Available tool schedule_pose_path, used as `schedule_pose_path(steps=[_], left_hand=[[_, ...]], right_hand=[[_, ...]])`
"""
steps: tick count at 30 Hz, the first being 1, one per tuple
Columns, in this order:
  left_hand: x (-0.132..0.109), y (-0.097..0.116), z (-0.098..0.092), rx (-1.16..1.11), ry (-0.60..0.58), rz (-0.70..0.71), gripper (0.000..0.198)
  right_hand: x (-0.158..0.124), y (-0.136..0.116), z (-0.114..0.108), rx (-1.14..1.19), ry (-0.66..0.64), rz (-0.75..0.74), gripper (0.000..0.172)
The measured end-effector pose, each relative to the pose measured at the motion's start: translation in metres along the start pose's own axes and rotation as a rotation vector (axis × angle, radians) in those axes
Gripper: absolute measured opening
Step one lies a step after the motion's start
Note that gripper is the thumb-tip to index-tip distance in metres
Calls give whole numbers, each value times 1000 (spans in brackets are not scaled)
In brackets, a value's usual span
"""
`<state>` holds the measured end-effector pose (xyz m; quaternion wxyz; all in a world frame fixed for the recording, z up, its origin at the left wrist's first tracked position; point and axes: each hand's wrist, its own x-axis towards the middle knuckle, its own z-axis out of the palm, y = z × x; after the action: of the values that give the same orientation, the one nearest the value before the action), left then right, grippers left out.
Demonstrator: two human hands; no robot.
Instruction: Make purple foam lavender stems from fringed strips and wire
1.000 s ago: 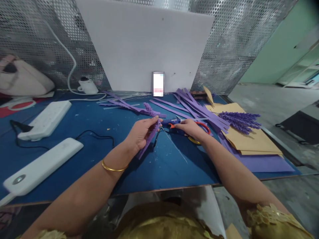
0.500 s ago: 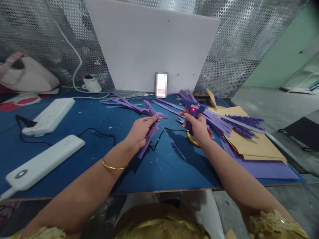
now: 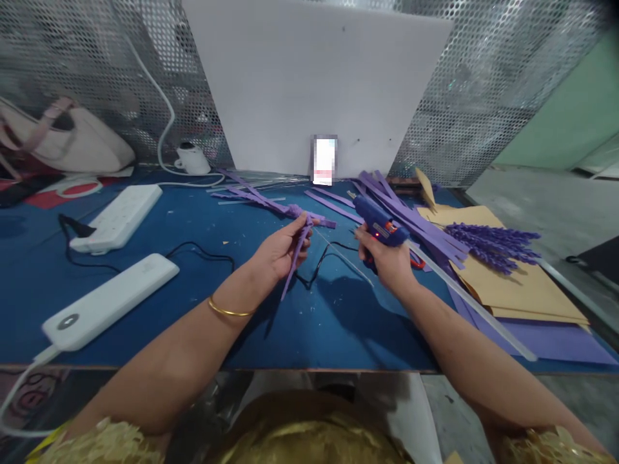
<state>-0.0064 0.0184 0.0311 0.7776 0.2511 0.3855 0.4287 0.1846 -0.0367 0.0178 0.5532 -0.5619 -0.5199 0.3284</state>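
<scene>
Between the thumb and fingers of my left hand [image 3: 285, 248] is a purple paper flower [image 3: 296, 211] on a thin wire stem [image 3: 349, 263]; a loose purple strip [image 3: 293, 274] hangs down from it. My right hand [image 3: 388, 258] grips the handle of a blue glue gun [image 3: 380, 222], whose red light is lit. The gun's nozzle points left and up, apart from the flower. A long translucent glue stick [image 3: 478, 303] sticks out of its back. Scissors with a red handle [image 3: 418, 260] are partly hidden behind my right hand.
Purple strips [image 3: 425, 222] lie at the back right, beside finished purple flower sprigs [image 3: 493, 245] on brown paper [image 3: 522, 293]. A white power strip [image 3: 118, 218] and a white power bank [image 3: 111, 299] occupy the left. A phone [image 3: 324, 159] leans against the white board [image 3: 314, 84].
My right hand has turned the glue gun, so its stick now slants toward the table's front right. My left hand has tipped the flower lower. The whole view has shifted slightly.
</scene>
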Motion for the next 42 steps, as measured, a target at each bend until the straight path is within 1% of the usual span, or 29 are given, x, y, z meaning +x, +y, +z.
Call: schedule_pose_path(steps=[2, 3, 6, 7, 8, 10, 14, 16, 18, 20, 22, 23, 24, 25, 26, 27, 28, 30, 32, 35, 38, 42], left_hand=[[0, 0, -1, -37, -54, -47, 25], [0, 1, -1, -44, -66, -47, 25], [-2, 1, 1, -34, -57, 25, 25], [-3, 1, 2, -28, -46, 55, 25], [-3, 1, 3, -23, -37, 81, 25], [-5, 0, 5, -10, -23, 115, 24], [-6, -2, 6, 33, 35, 173, 24], [-6, -4, 6, 49, 73, 222, 25], [-7, -4, 6, 62, 90, 263, 26], [-8, -5, 7, 78, 107, 285, 26], [-9, -5, 9, 84, 133, 291, 22], [-9, -6, 10, 77, 143, 293, 19], [-10, -7, 11, 64, 145, 295, 17], [-10, -9, 11, 46, 136, 302, 15], [-10, -11, 12, 31, 117, 310, 15], [-10, -13, 12, 23, 90, 318, 17], [-10, -16, 12, 25, 63, 326, 19], [-11, -21, 12, 53, 20, 340, 26], [-11, -26, 12, 93, 6, 352, 29], [-12, -33, 13, 134, 5, 362, 31], [-13, -39, 16, 130, -18, 343, 36], [-13, -45, 17, 98, -40, 318, 41]], right_hand=[[3, 4, 1, 80, -39, 52, 21], [5, 7, 2, 147, -77, 119, 23], [10, 13, 5, 374, -204, 441, 28], [12, 15, 6, 424, -239, 536, 27], [13, 16, 7, 451, -257, 600, 25], [15, 18, 8, 453, -264, 637, 21], [20, 20, 4, 364, -198, 537, 15], [24, 22, -1, 244, -160, 452, 15], [29, 25, -8, 16, -116, 345, 19], [32, 27, -13, -319, -72, 226, 22], [31, 27, -15, -643, -31, 70, 21], [29, 25, -15, -744, -11, -29, 18], [26, 22, -14, -780, 1, -131, 15], [22, 19, -12, -743, -1, -226, 13], [17, 15, -9, -641, -39, -295, 13], [12, 11, -6, -491, -109, -314, 15], [7, 8, -2, -320, -186, -280, 16], [-2, 3, 6, -36, -302, -107, 19], [-8, 1, 12, 143, -335, 20, 20], [-10, 3, 18, 270, -331, 109, 18], [-11, 4, 20, 304, -329, 166, 20], [-11, 2, 20, 292, -376, 166, 29]])
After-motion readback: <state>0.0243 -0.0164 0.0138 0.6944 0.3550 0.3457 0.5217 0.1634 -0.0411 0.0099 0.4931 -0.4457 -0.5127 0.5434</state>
